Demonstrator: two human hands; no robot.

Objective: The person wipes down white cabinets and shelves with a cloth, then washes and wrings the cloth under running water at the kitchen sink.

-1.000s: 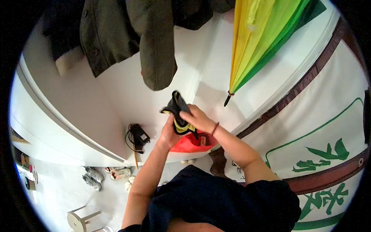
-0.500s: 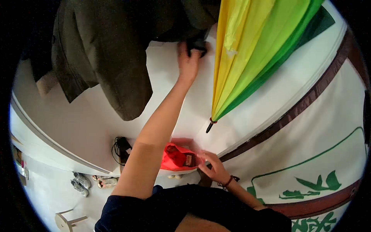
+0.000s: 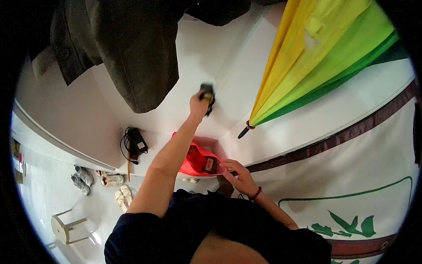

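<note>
Clock face read over your view, 12 at the top, centre between your hands and the hanging things.

Your left hand [image 3: 200,105]: just off centre toward 12 o'clock, arm stretched out. Fingers closed round a dark cloth [image 3: 207,97] with yellow on it. Cloth motion-blurred; its form cannot be made out. It is in the air in front of the white wall [image 3: 193,53], well apart from the red bag [image 3: 190,166].

Your right hand [image 3: 241,177]: 5 o'clock, dark red bracelet [image 3: 256,192] at the wrist. Fingers loosely bent at the bag's right-hand edge. Cannot tell how far this hand is open, or whether it grips the rim.

Red bag: near 6 o'clock, on the white shelf [image 3: 151,163], mouth open. Inside, near your right hand, a dark item with a label [image 3: 210,165].

Surroundings. 10 to 11 o'clock: dark coat [image 3: 132,57], hanging. 2 o'clock: folded yellow and green umbrella [image 3: 307,66], black tip [image 3: 244,132] pointing down toward the centre. 9 o'clock: black power adapter [image 3: 138,143] on the shelf, its cable looped beside it. 8 o'clock: grey shoes [image 3: 82,179], pale slippers [image 3: 124,198] and a stool [image 3: 59,228] on the floor [image 3: 99,215]. 4 o'clock: white banner [image 3: 378,163] with green markings.
</note>
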